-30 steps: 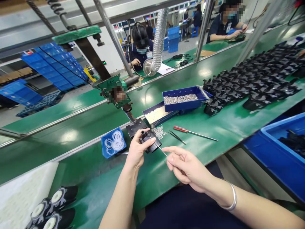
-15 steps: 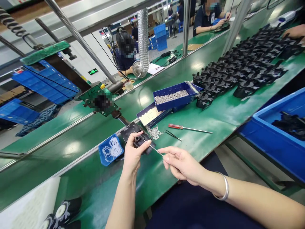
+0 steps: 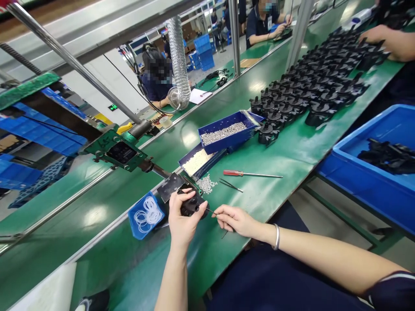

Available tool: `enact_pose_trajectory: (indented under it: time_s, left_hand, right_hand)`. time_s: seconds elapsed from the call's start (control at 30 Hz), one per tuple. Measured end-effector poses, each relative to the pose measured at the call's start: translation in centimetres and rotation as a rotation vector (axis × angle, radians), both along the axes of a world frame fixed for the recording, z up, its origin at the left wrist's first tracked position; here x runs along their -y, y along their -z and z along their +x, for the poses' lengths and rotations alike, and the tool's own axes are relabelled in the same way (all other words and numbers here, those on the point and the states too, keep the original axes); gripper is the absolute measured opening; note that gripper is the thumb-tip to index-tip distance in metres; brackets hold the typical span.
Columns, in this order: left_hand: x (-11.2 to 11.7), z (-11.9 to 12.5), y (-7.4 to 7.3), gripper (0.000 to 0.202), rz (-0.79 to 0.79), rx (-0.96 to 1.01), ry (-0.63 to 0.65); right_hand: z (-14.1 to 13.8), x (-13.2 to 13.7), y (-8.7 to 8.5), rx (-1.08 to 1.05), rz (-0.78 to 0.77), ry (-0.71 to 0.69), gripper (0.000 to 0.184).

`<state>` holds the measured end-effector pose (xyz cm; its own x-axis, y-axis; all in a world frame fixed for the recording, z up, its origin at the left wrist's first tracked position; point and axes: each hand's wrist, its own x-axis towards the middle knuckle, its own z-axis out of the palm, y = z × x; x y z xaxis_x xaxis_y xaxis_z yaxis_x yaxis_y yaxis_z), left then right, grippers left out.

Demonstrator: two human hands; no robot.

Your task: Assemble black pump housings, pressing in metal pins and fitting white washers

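Note:
My left hand [image 3: 182, 219] is wrapped round a black plastic part [image 3: 190, 207], thumb in front and fingers over the top, beside the flat metal plate of a press. Pinched in the fingertips of my right hand [image 3: 238, 221] is a thin metal rod [image 3: 212, 211], its far end at the near side of that part. A short thin end also shows below the right hand; whether it belongs to the same rod I cannot tell. Small metal rings [image 3: 206, 184] lie in a pile just behind. Tweezers [image 3: 231, 185] and a red-handled screwdriver [image 3: 253, 174] rest to the right.
A green press head [image 3: 121, 151] stands at the left. Around it are a blue tray of white rings [image 3: 132, 222], a bin of metal pieces [image 3: 201, 131] and a bin of cream pieces [image 3: 181, 162]. Rows of black parts [image 3: 292, 97] reach a co-worker's hand [image 3: 378, 39]. A blue crate [image 3: 366, 172] stands right.
The whole view has shifted. The black part has turned in my left hand, and my right hand with the rod has come closer to it.

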<state>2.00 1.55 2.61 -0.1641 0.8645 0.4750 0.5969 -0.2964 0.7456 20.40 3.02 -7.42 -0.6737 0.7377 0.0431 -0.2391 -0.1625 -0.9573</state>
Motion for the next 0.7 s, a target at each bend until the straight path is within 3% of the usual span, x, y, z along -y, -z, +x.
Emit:
enact_pose_trajectory:
  time_s: [0.23, 0.53, 0.7]
  left_hand:
    - [0.1, 0.6, 0.1, 0.032, 0.047, -0.096, 0.001]
    - [0.4, 0.4, -1.2, 0.034, 0.210, -0.291, -0.016]
    - [-0.1, 0.0, -1.0, 0.034, 0.226, -0.313, -0.045]
  right_hand:
    - [-0.2, -0.2, 0.4, 0.093, 0.186, 0.010, 0.035]
    - [-0.9, -2.2, -0.6, 0.175, 0.507, 0.011, 0.034]
    - [-1.6, -2.5, 0.0, 0.238, 0.592, 0.017, 0.032]
